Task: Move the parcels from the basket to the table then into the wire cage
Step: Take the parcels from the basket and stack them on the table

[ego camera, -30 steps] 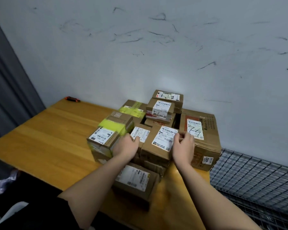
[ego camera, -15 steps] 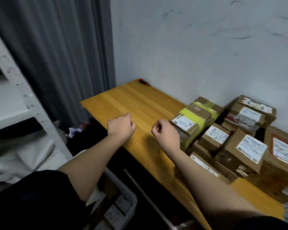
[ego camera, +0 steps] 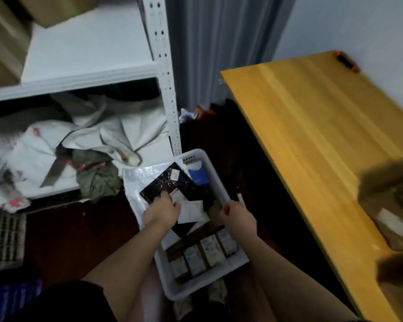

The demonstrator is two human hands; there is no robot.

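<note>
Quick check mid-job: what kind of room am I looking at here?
Probably a small parcel sorting or storage room. A white basket of labelled parcels sits on the floor, metal shelving holds cartons and sacks, and a wooden table stands alongside.

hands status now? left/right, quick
Left hand: fingers on the black parcel in the basket; grip unclear.
Right hand: at the basket's right rim, grip unclear.

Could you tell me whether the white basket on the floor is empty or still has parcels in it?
Not empty: the basket holds a black mailer, a white envelope and a row of labelled cartons.
</note>
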